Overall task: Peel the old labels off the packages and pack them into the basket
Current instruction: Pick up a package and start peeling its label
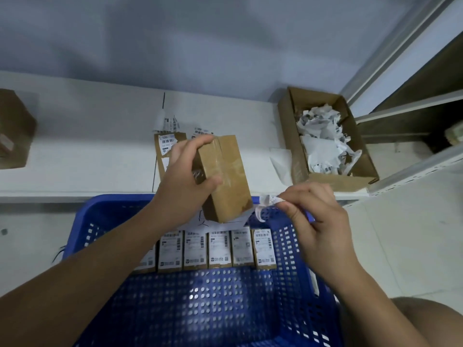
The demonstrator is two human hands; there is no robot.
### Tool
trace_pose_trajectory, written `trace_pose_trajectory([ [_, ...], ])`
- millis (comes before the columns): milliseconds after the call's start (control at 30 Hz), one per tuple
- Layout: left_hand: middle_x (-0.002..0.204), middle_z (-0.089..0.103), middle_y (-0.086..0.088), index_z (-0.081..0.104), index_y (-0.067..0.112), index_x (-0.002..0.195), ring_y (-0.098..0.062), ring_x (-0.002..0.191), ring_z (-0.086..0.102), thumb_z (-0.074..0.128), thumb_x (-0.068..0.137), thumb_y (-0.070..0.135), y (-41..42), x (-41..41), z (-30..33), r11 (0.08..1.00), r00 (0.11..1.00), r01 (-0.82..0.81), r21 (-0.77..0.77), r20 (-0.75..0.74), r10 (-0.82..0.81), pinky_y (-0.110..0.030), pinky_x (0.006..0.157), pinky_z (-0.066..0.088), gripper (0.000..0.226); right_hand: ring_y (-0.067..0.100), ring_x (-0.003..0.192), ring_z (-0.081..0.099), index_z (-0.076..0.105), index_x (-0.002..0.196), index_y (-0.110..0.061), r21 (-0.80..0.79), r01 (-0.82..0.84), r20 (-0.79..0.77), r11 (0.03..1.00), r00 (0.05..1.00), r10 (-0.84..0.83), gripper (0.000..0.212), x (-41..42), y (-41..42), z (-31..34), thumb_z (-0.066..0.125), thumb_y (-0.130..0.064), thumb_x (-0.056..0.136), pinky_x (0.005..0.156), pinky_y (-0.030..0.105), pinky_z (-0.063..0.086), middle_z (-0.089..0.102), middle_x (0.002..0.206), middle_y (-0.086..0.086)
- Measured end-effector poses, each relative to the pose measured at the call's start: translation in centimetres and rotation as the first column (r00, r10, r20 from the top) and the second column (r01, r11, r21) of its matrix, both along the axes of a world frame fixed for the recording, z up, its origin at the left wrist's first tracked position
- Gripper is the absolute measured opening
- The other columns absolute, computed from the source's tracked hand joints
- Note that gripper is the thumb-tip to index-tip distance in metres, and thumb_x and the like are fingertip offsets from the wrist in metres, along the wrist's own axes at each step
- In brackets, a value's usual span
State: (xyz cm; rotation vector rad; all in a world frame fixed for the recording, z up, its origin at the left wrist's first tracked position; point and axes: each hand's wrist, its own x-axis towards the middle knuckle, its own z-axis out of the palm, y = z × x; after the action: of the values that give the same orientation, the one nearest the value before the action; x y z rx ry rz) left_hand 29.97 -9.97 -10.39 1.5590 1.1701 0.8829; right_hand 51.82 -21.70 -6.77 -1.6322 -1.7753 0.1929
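My left hand (190, 169) grips a brown taped cardboard package (228, 179) above the far rim of the blue basket (288, 271). Its visible faces carry no label. To its right, my right hand (313, 216) pinches a crumpled white peeled label (268, 201) between its fingertips. Several packages (218, 249) with white barcode labels stand in a row inside the basket. Behind my left hand, another labelled package (165, 146) stands on the white shelf, partly hidden.
An open cardboard box (298, 156) full of crumpled peeled labels (323, 141) sits on the white shelf (87, 146) at the right. A brown box (15, 131) is at the far left. Metal shelving (413, 116) rises at the right. Loose label scraps (167, 121) lie behind the packages.
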Motion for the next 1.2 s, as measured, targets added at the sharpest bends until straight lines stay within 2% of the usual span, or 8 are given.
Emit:
trace_pose_trajectory([
  [133,0.138,0.037,0.013,0.045,0.049,0.136,0.003,0.114,0.049,0.076,0.088,0.012,-1.0,1.5,0.0,0.998,0.998,0.059,0.018,0.001,-0.059,-0.002,0.072,0.046,0.068,0.007,0.097,0.063,0.076,0.107,-0.029,-0.138,0.123,-0.195,0.983,0.969,-0.149,0.015,1.0,-0.7,1.0,0.072,-0.023,0.094,0.086,0.015,0.047,0.069,0.099,-0.014],
  [233,0.135,0.037,0.016,0.041,0.055,0.134,0.006,0.114,0.048,0.077,0.088,0.017,-2.1,2.4,-0.2,0.992,0.992,0.125,0.03,-0.019,-0.124,-0.012,0.091,0.048,0.07,0.006,0.097,0.066,0.073,0.103,-0.031,-0.234,0.229,-0.25,0.945,0.925,-0.287,0.016,3.1,-0.6,0.0,0.071,-0.018,0.094,0.087,0.017,0.049,0.072,0.101,-0.009],
  [400,0.136,0.031,0.026,0.041,0.055,0.137,0.002,0.121,0.045,0.076,0.088,0.022,-3.7,2.3,-0.9,0.979,0.978,0.201,0.036,-0.072,-0.198,-0.039,0.098,0.056,0.069,-0.005,0.084,0.063,0.07,0.096,-0.017,-0.212,0.427,-0.142,0.879,0.876,-0.46,0.005,9.8,3.0,-1.9,0.068,-0.012,0.095,0.077,0.015,0.047,0.069,0.089,-0.014],
  [567,0.136,0.035,0.02,0.042,0.056,0.135,-0.008,0.124,0.047,0.078,0.087,0.021,-3.9,2.5,-1.7,0.976,0.975,0.218,0.023,-0.042,-0.217,-0.042,0.096,0.057,0.07,0.021,0.107,0.06,0.078,0.099,-0.017,-0.232,0.585,0.12,0.777,0.81,-0.574,0.011,15.3,8.4,-4.7,0.069,-0.017,0.093,0.083,0.024,0.039,0.075,0.103,0.002],
  [667,0.132,0.037,0.019,0.042,0.059,0.13,-0.008,0.124,0.047,0.079,0.087,0.019,-3.9,2.9,-2.5,0.975,0.975,0.221,-0.015,-0.008,-0.222,-0.031,0.091,0.058,0.07,0.02,0.098,0.066,0.08,0.099,-0.014,-0.258,0.63,0.127,0.732,0.773,-0.621,0.014,16.4,10.8,-5.7,0.068,-0.015,0.093,0.082,0.02,0.042,0.076,0.1,0.004],
  [800,0.134,0.037,0.015,0.042,0.059,0.13,-0.011,0.123,0.048,0.079,0.087,0.02,-3.6,3.0,-3.3,0.981,0.982,0.186,-0.054,-0.017,-0.188,-0.03,0.091,0.056,0.069,0.026,0.095,0.069,0.078,0.104,-0.014,-0.304,0.634,0.237,0.711,0.774,-0.588,0.016,17.3,13.1,-7.3,0.064,-0.013,0.096,0.089,0.034,0.056,0.075,0.103,0.009],
  [1000,0.14,0.036,0.011,0.043,0.048,0.138,-0.012,0.125,0.049,0.079,0.086,0.02,-3.1,2.2,-3.5,0.987,0.991,0.129,-0.09,-0.027,-0.132,-0.031,0.093,0.054,0.07,0.033,0.108,0.066,0.075,0.117,-0.015,-0.562,0.538,0.427,0.629,0.839,-0.337,0.027,17.4,15.4,-8.9,0.054,-0.012,0.099,0.093,0.036,0.053,0.072,0.117,0.012],
  [1200,0.139,0.038,0.012,0.041,0.056,0.132,-0.01,0.124,0.05,0.078,0.087,0.018,-3.2,1.3,-2.9,0.986,0.988,0.151,-0.075,-0.008,-0.152,-0.015,0.082,0.054,0.07,0.037,0.108,0.065,0.066,0.126,-0.012,-0.512,0.533,0.459,0.674,0.832,-0.311,0.029,17.6,15.4,-8.3,0.05,-0.014,0.102,0.093,0.042,0.054,0.07,0.12,0.017],
])
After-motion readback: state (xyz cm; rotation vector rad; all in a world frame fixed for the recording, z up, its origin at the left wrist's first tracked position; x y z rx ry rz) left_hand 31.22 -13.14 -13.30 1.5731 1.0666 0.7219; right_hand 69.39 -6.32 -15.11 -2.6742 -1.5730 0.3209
